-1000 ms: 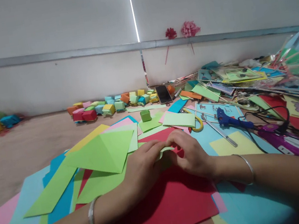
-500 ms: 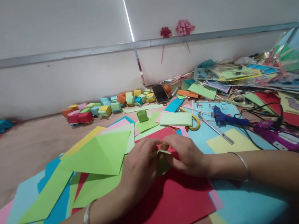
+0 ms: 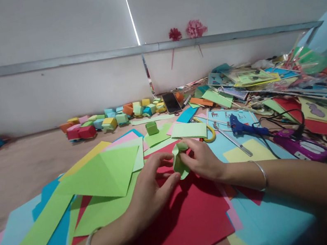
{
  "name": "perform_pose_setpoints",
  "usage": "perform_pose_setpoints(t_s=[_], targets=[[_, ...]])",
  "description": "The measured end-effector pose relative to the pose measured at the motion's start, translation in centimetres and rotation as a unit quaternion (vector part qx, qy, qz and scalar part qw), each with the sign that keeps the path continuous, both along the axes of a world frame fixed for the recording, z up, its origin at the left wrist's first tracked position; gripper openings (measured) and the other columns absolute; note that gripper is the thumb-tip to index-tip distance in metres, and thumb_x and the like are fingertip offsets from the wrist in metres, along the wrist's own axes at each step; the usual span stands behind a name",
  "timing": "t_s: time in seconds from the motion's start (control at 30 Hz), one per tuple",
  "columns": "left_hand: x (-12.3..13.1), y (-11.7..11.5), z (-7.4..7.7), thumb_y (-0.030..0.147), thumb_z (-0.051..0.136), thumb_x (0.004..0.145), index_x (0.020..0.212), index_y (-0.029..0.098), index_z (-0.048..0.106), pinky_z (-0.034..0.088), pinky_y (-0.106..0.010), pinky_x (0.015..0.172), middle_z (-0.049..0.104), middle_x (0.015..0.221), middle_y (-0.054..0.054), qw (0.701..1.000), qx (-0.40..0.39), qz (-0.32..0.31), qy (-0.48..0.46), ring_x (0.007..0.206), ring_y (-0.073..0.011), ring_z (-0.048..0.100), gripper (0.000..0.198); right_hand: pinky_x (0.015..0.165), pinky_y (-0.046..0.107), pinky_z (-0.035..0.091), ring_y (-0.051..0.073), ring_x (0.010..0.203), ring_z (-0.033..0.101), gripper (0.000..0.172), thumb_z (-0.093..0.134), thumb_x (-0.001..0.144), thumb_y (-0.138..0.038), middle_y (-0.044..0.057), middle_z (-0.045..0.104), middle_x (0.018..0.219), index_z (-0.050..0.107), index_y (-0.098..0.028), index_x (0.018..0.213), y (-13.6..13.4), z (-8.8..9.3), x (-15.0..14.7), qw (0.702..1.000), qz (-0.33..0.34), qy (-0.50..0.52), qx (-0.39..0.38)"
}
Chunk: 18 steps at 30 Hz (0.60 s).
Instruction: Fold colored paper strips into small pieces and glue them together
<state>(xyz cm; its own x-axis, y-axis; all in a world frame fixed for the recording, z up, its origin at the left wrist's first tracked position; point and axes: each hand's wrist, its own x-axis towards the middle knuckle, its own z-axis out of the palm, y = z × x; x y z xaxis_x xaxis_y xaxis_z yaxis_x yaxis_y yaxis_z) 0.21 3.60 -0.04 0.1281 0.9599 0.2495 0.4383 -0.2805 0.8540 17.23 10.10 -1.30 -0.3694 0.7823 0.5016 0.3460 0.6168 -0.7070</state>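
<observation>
A small piece of folded green paper (image 3: 178, 164) is pinched in my right hand (image 3: 207, 161), held above a red sheet (image 3: 181, 228). Its creases bend it into a partly shaped form. Just to its left is my left hand (image 3: 151, 183), fingers and thumb apart around the near side of the piece. Whether the left fingertips touch the paper I cannot tell. Beyond my hands, a little green paper box (image 3: 152, 128) stands on a light green sheet. Left of my left hand lies a large folded green sheet (image 3: 105, 172).
Yellow-handled scissors (image 3: 212, 134), a craft knife (image 3: 234, 140) and a blue glue gun (image 3: 247, 127) lie to the right. A phone (image 3: 172, 103) rests behind, near several coloured paper boxes (image 3: 86, 131). Piled papers and sticks (image 3: 247, 79) fill the back right, before a white wall (image 3: 82, 86).
My left hand has come off the green paper and opened to the left. My right hand now holds the piece alone, turned more upright. The view has shifted slightly.
</observation>
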Motion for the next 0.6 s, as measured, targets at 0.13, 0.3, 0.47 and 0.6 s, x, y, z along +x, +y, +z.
perform_pose_setpoints(t_s=[0.13,0.3,0.47,0.6], targets=[[-0.07,0.09,-0.09,0.026,0.053,0.087,0.105,0.023,0.061,0.059,-0.037,0.078,0.06,0.11,-0.008,0.999,0.034,-0.026,0.026,0.103,-0.0214,0.06,0.02,0.075,0.028,0.043,0.017,0.078,0.056,0.017,0.046,0.079,-0.01,0.003,0.064,0.082,0.059,-0.019,0.082,0.1,0.03,0.1,0.999,0.047,0.003,0.027],[-0.37,0.22,-0.25,0.025,0.05,0.088,0.101,0.022,0.063,0.058,-0.036,0.077,0.062,0.108,-0.008,0.997,0.038,-0.039,0.049,0.102,-0.0212,0.06,0.019,0.077,0.029,0.044,0.017,0.08,0.057,0.02,0.044,0.081,-0.008,0.003,0.064,0.082,0.06,-0.019,0.081,0.19,0.0,0.27,0.997,0.068,-0.005,0.036],[-0.47,0.34,-0.14,0.03,0.055,0.086,0.1,0.019,0.062,0.056,-0.038,0.083,0.065,0.103,-0.008,0.999,0.016,-0.007,0.037,0.095,-0.0211,0.063,0.019,0.077,0.029,0.045,0.017,0.083,0.058,0.02,0.046,0.083,-0.007,0.004,0.066,0.085,0.061,-0.019,0.085,0.28,-0.03,0.35,0.997,0.067,0.002,0.042],[-0.56,0.44,0.1,0.036,0.053,0.088,0.101,0.019,0.063,0.056,-0.037,0.079,0.067,0.102,-0.008,1.0,0.01,-0.003,0.021,0.091,-0.0215,0.064,0.024,0.078,0.03,0.047,0.017,0.085,0.06,0.02,0.044,0.087,-0.011,0.005,0.067,0.087,0.062,-0.019,0.087,0.46,-0.05,0.5,0.996,0.077,0.006,0.051]])
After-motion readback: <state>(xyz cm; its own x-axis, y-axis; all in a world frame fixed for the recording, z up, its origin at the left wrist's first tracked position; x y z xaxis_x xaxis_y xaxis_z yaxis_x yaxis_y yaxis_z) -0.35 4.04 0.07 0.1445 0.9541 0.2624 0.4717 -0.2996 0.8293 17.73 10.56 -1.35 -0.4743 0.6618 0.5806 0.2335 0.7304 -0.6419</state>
